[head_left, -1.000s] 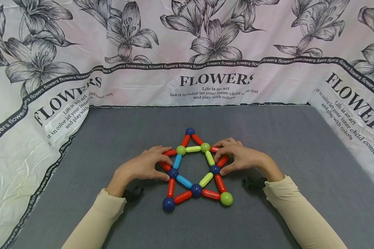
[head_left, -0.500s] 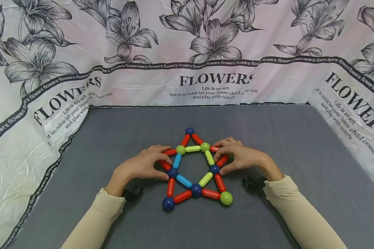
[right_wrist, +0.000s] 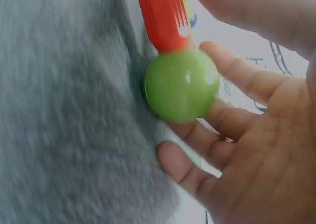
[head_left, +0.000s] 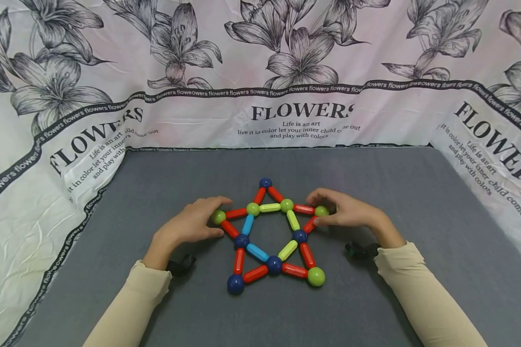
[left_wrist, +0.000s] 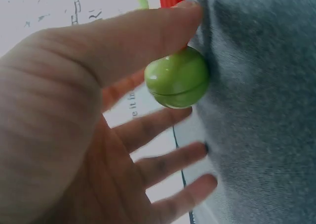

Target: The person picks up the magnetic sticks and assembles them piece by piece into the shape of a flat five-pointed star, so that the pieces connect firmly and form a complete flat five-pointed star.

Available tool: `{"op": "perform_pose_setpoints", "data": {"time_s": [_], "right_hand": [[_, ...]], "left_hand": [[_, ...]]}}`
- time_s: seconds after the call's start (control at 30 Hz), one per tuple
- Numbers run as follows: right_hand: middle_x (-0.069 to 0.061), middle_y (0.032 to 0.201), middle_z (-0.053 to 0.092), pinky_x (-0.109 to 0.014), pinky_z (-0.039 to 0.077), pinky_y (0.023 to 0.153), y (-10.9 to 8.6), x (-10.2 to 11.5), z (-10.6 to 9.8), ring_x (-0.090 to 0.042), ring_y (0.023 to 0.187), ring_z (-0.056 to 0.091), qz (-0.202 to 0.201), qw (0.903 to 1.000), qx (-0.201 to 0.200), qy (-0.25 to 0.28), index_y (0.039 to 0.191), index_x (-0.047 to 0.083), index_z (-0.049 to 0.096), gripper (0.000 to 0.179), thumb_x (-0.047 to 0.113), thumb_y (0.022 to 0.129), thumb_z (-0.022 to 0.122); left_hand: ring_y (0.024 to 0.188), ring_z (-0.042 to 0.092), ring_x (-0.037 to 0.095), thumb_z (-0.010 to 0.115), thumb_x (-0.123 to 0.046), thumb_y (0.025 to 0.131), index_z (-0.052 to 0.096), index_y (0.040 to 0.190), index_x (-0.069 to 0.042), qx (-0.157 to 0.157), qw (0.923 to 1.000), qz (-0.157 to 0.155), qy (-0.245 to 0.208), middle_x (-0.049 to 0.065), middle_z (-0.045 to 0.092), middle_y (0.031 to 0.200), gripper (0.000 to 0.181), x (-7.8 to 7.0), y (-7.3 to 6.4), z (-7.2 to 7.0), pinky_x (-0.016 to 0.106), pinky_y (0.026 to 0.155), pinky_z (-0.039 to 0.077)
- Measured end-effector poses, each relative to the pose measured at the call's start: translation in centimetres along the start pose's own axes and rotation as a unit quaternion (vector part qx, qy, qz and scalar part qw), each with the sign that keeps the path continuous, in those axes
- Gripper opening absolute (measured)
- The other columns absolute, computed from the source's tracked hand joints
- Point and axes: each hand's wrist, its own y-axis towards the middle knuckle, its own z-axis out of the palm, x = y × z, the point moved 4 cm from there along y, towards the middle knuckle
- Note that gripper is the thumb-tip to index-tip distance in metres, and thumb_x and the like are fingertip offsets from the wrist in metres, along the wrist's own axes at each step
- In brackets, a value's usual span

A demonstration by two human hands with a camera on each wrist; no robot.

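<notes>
A star of ball-and-rod pieces lies on the grey tabletop, with a five-sided ring of yellow-green rods (head_left: 270, 207) and blue rods (head_left: 257, 252) inside red points. My left hand (head_left: 191, 221) spreads loosely about the green ball (head_left: 218, 217) at the star's left tip; the left wrist view shows this ball (left_wrist: 180, 80) with the thumb over its near side and the fingers extended. On the opposite tip, my right hand (head_left: 349, 209) stands around another green ball (head_left: 322, 211), fingers loosely bent. That ball (right_wrist: 182, 85) joins a red rod (right_wrist: 163, 16) in the right wrist view.
Dark blue balls form the top tip (head_left: 266, 182) and the lower left tip (head_left: 236, 284); a green ball (head_left: 316, 276) forms the lower right one. A white cloth (head_left: 304, 115) printed with flowers encloses the grey tabletop (head_left: 260, 318) at back and sides.
Both hands have drawn outward off the star's inner parts, left hand to the left and right hand to the right. The two green side tips have come into sight. The star stays about in place.
</notes>
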Motion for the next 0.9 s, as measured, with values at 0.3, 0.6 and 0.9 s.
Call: {"op": "perform_pose_setpoints", "data": {"time_s": [0.3, 0.6, 0.9], "right_hand": [[-0.005, 0.099, 0.066, -0.028, 0.05, 0.068, -0.6, -1.1, -0.7, -0.018, 0.077, 0.058, 0.029, 0.9988, 0.038, 0.007, 0.12, 0.011, 0.067, 0.037, 0.018, 0.087, 0.082], [-0.003, 0.095, 0.067, -0.028, 0.05, 0.067, -0.4, -1.4, -0.6, -0.018, 0.075, 0.058, 0.027, 0.9992, 0.029, 0.003, 0.117, 0.011, 0.069, 0.033, 0.019, 0.088, 0.081], [-0.001, 0.097, 0.066, -0.028, 0.049, 0.065, -0.4, -1.2, -0.5, -0.015, 0.071, 0.058, 0.022, 0.9997, 0.013, -0.005, 0.121, 0.013, 0.069, 0.033, 0.019, 0.091, 0.078]], "left_hand": [[0.13, 0.05, 0.038, 0.076, -0.027, 0.092, 0.067, 0.131, -0.014, -0.044, 0.997, -0.019, 0.061, 0.012, 0.058, 0.144, 0.042, 0.8, 0.4, 0.3, 0.064, 0.105, 0.04], [0.126, 0.052, 0.037, 0.075, -0.026, 0.093, 0.066, 0.131, -0.013, -0.057, 0.9958, -0.025, 0.067, 0.012, 0.06, 0.141, 0.041, 0.7, 0.5, 0.3, 0.061, 0.101, 0.043], [0.127, 0.052, 0.036, 0.073, -0.027, 0.095, 0.064, 0.134, -0.015, -0.072, 0.993, -0.04, 0.084, 0.01, 0.06, 0.142, 0.042, 1.1, 0.6, 0.6, 0.059, 0.1, 0.044]]}}
